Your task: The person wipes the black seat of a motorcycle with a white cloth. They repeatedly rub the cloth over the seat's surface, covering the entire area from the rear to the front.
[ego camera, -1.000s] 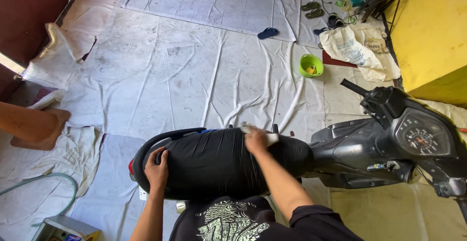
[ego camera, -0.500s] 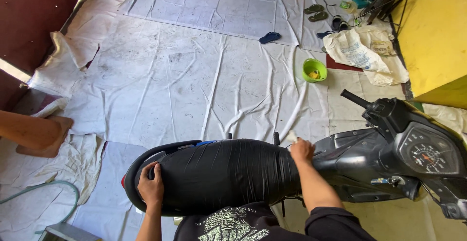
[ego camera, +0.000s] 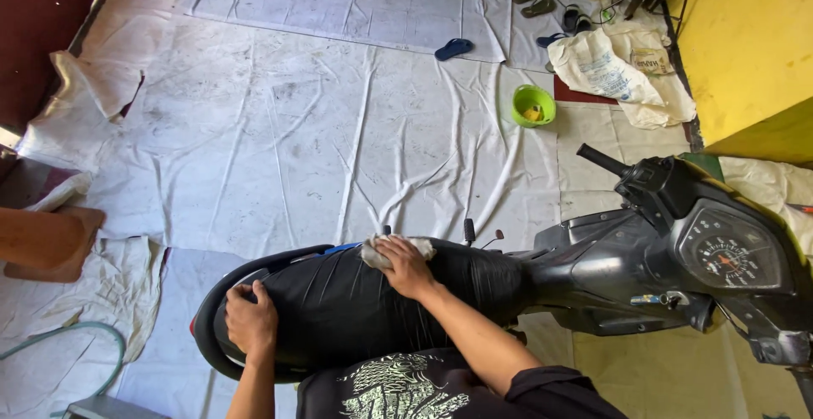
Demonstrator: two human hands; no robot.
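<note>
A black motorcycle stands across the lower part of the head view, its long black seat just in front of me. My right hand presses a small grey-white cloth flat against the far side of the seat's top. Part of the cloth sticks out from under the fingers. My left hand grips the rear end of the seat, fingers curled over its edge. The handlebar and instrument panel are at the right.
White, stained sheets cover the floor. A green bowl sits beyond the motorcycle, with white sacks and several sandals further back. A yellow wall is at the right, a green hose and a wooden stool at the left.
My right hand has slid with the cloth from the front of the seat back toward its middle. My left hand has stayed on the seat's rear end.
</note>
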